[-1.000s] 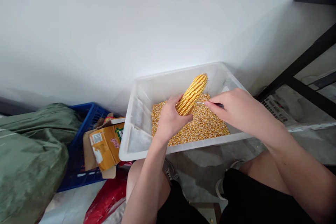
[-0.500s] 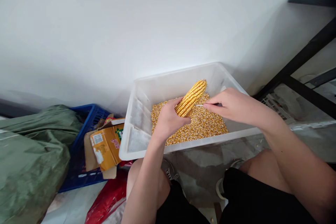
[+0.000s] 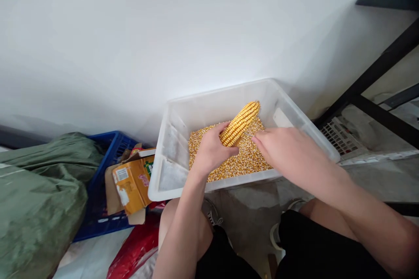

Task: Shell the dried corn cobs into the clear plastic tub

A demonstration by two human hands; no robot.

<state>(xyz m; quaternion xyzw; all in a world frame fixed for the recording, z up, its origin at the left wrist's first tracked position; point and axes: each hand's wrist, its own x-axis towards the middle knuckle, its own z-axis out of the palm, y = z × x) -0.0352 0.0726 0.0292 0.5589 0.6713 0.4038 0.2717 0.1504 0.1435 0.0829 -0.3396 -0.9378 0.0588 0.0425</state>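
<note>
An ear of dried yellow corn [image 3: 242, 123] slants up and to the right over a translucent plastic bin [image 3: 216, 101]. My left hand [image 3: 214, 148] is wrapped round its lower end. From the right, my right hand [image 3: 278, 146] grips a thin metal tool [image 3: 249, 134], whose tip meets the right side of the ear. Its handle is hidden in my fingers, so the tool's kind does not show. Loose corn kernels [image 3: 242, 163] cover the bottom of the bin beneath both hands.
Left of the bin stands a blue crate [image 3: 111, 146] with a flattened cardboard box [image 3: 132, 185] against it. A green cloth cover [image 3: 42, 192] drapes over the crate's left side. Red plastic [image 3: 134, 248] lies below. A black metal frame [image 3: 376, 69] and a white basket [image 3: 342, 137] are at right.
My right hand has turned over, with its back now upward, and dropped slightly. The tool's tip stays at the ear, which has shifted slightly right in my left hand.
</note>
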